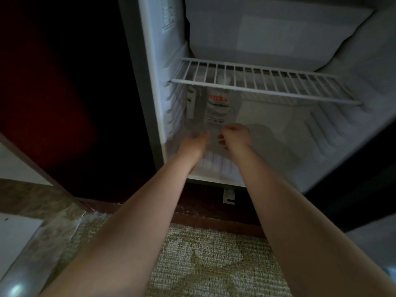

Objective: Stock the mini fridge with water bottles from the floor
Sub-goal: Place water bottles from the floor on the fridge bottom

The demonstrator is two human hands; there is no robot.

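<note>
The clear plastic water bottle with the red and green label (216,107) stood upright in the lower left of the white mini fridge (321,133), right under the white wire shelf (257,82). Probably full, so I'd guess heavyish, thin-walled and slick, best grabbed round the middle. The left hand (196,140) and right hand (235,135) flanked its base, but with the blur I couldn't tell if either actually held it. The shelf hid the cap, and the pale shape (191,101) beside it was too murky to name.

Under me a patterned beige carpet (214,264) meets a dark wooden skirting (214,221), with a dark red panel (42,103) on my left, all dimly lit.
</note>
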